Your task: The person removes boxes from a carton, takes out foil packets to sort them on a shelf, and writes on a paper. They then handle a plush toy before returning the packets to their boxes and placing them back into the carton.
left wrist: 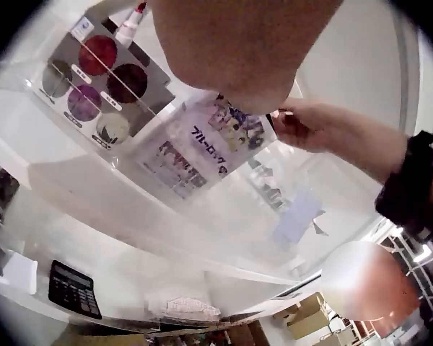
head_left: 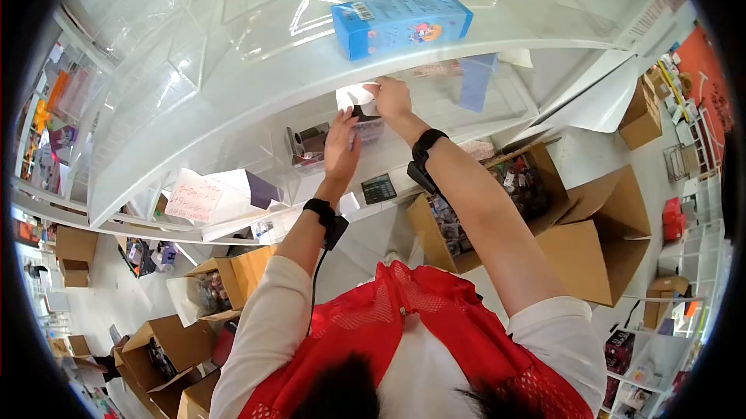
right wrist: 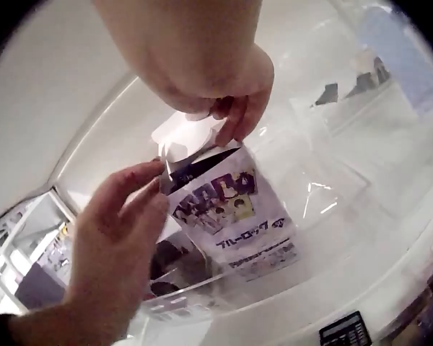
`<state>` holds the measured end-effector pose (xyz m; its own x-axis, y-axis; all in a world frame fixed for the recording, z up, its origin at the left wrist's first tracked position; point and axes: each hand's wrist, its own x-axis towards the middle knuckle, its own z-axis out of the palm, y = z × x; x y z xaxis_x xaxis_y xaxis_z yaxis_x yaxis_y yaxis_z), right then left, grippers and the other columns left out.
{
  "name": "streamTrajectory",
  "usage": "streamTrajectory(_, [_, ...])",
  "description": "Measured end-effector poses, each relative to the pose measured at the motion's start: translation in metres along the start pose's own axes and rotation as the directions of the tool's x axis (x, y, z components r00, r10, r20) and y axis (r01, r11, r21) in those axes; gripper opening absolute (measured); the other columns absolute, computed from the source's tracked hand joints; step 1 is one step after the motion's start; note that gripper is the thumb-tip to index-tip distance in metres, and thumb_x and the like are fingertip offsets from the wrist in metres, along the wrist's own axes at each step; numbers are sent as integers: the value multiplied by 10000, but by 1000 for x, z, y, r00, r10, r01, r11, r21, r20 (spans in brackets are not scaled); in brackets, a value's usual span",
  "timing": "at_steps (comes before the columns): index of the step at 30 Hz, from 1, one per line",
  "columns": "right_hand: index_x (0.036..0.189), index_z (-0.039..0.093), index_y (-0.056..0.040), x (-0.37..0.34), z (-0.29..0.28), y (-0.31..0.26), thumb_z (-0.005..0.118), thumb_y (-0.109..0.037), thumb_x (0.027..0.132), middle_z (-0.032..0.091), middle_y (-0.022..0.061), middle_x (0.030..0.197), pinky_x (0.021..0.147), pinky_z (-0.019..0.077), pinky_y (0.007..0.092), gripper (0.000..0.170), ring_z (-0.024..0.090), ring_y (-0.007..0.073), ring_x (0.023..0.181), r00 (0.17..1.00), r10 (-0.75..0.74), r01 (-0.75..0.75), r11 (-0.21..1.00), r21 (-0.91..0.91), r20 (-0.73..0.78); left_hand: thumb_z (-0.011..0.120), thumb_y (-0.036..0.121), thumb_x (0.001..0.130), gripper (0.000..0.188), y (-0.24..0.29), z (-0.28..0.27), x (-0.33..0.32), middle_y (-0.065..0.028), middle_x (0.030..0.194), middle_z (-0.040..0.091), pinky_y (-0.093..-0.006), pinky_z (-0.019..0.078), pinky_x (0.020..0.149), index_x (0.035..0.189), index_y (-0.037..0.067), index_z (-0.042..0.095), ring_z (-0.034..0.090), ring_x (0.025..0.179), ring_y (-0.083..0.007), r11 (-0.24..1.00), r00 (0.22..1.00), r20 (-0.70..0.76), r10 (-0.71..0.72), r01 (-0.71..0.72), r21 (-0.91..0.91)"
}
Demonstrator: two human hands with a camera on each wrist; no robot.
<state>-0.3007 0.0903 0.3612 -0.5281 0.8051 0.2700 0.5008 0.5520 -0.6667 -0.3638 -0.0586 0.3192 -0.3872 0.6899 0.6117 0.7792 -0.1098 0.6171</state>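
A white and purple carton [right wrist: 234, 216] with cartoon figures and Japanese lettering stands on the clear shelf, its top showing a dark gap. My right hand [head_left: 392, 99] pinches the white paper-like flap [right wrist: 184, 137] at the carton's top. At the carton's left top edge, my left hand [right wrist: 115, 223] holds on, with fingertips at the corner and front. The left wrist view shows the carton's printed front [left wrist: 195, 155] beneath the left hand [left wrist: 231, 50], whose fingers are mostly hidden there. Beside the carton stands a box with coloured round pictures [left wrist: 101, 86].
On the shelf above lies a blue box [head_left: 400, 24]. A calculator [head_left: 379, 188] sits on the ledge below the carton. Left of it is a handwritten paper sign [head_left: 194, 197]. Open cardboard boxes [head_left: 575, 256] filled with goods crowd the floor; a blue sheet [head_left: 475, 81] hangs at right.
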Motion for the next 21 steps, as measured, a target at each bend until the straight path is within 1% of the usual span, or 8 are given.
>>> streamTrajectory(2, [900, 599, -34, 3, 7, 1, 592, -251, 775, 583, 153, 842, 665, 455, 393, 251, 563, 338, 777, 995, -45, 49, 998, 41, -88, 548, -22, 714, 333, -2, 1, -2, -90, 1208, 480, -403, 345, 960, 1039, 43, 516, 403, 1165, -306, 995, 998, 37, 44, -47, 87])
streamTrajectory(6, [1007, 566, -33, -6, 24, 13, 608, -233, 765, 563, 151, 916, 684, 457, 371, 317, 560, 310, 813, 949, -241, 288, 926, 245, -203, 545, -29, 695, 363, 1, -4, 1, -99, 1193, 479, -402, 350, 956, 1049, 38, 505, 393, 1166, -318, 979, 987, 129, 99, -120, 165])
streamTrajectory(10, [961, 590, -46, -13, 16, 28, 630, -219, 756, 557, 141, 949, 683, 459, 357, 272, 564, 285, 792, 958, -255, 283, 912, 296, -130, 563, -29, 715, 347, -2, -5, 3, -120, 1138, 498, -397, 357, 950, 1049, 41, 502, 422, 1125, -331, 974, 981, 157, 112, -139, 177])
streamTrajectory(13, [945, 600, -61, -18, 14, 40, 629, -225, 759, 558, 122, 959, 685, 464, 350, 250, 574, 280, 792, 960, -278, 277, 927, 251, -34, 572, -13, 729, 343, -1, -7, 4, -121, 1117, 496, -388, 377, 917, 1057, 43, 490, 457, 1065, -321, 995, 992, 79, -95, 98, -31])
streamTrajectory(14, [952, 599, -65, -19, 15, 43, 621, -218, 767, 558, 115, 962, 683, 467, 350, 241, 576, 280, 793, 954, -298, 297, 929, 221, -33, 540, -3, 742, 318, -6, -2, 4, -132, 1167, 452, -378, 386, 879, 1054, 48, 518, 456, 1055, -319, 965, 974, 7, -226, 225, -135])
streamTrajectory(17, [973, 595, -79, -23, 13, 45, 591, -192, 790, 559, 97, 973, 681, 475, 352, 216, 579, 282, 799, 934, -357, 358, 925, 125, -33, 561, 22, 743, 318, 13, -12, 17, -142, 1171, 436, -356, 402, 853, 1058, 61, 547, 470, 1020, -298, 968, 965, -78, -249, 250, -9])
streamTrajectory(18, [981, 593, -83, -26, 9, 42, 579, -180, 798, 559, 94, 978, 683, 477, 356, 207, 578, 285, 802, 925, -378, 380, 921, 89, -34, 586, 47, 732, 297, 8, -11, 18, -116, 1134, 483, -348, 420, 826, 1028, 66, 584, 490, 991, -269, 978, 990, -76, -117, 128, 162])
streamTrajectory(21, [989, 591, -84, -29, 6, 44, 547, -159, 821, 557, 95, 1006, 691, 479, 368, 189, 575, 292, 808, 896, -440, 443, 894, 65, -56, 602, 70, 721, 262, -9, -10, 22, -72, 1052, 554, -354, 433, 806, 983, 70, 607, 514, 952, -253, 950, 994, 16, 104, -104, 296])
